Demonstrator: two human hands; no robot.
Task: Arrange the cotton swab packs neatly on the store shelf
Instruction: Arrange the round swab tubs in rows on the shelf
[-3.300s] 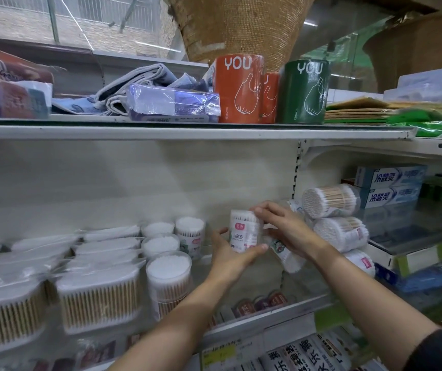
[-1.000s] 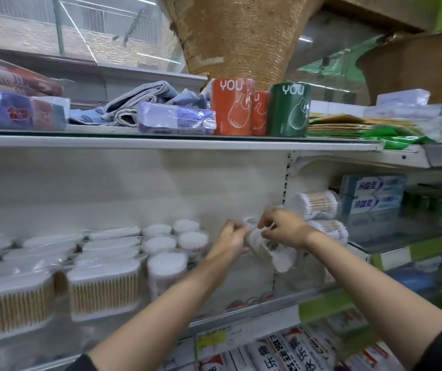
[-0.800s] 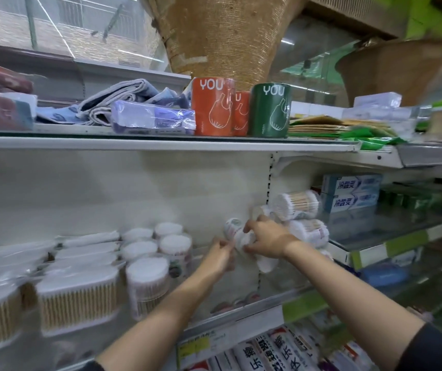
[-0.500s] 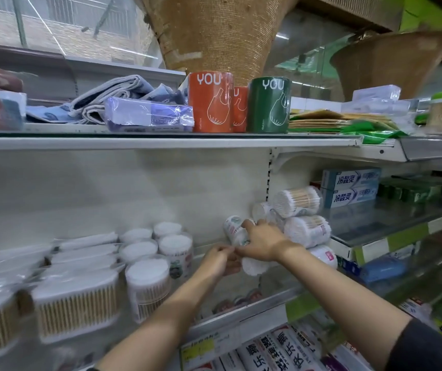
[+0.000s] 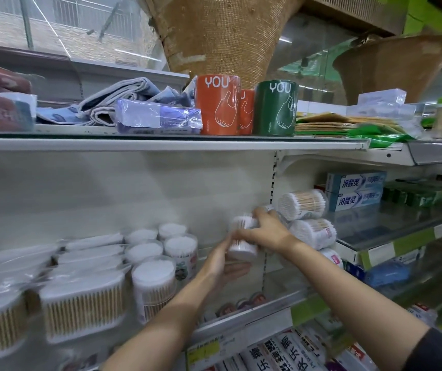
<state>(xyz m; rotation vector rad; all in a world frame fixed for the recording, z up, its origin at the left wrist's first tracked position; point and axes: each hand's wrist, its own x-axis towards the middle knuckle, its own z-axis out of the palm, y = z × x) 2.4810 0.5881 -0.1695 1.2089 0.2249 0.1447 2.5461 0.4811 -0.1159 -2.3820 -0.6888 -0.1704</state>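
A round cotton swab pack [image 5: 242, 251] lies on its side in the gap on the middle shelf [image 5: 252, 315]. My right hand [image 5: 268, 231] curls over it from above and also covers a second pack [image 5: 242, 222] behind. My left hand [image 5: 222, 263] touches the lower pack from the left and below, fingers stretched out under it. Three more round packs lie stacked to the right: top [image 5: 302, 203], middle [image 5: 313, 232], bottom [image 5: 332, 257]. Upright round tubs [image 5: 153, 279] and flat bagged swab packs [image 5: 80, 303] stand to the left.
The upper shelf [image 5: 161, 143] carries orange [image 5: 218, 105] and green [image 5: 277, 108] rolls, folded cloths [image 5: 112, 100] and flat packets. Toothpaste boxes [image 5: 356, 191] sit on the right glass shelf. More boxed goods [image 5: 281, 352] fill the shelf below.
The view has swung slightly right. Both hands have shifted the pack lower in the gap beside the stack; my left hand went from pinching its end to lying beneath it.
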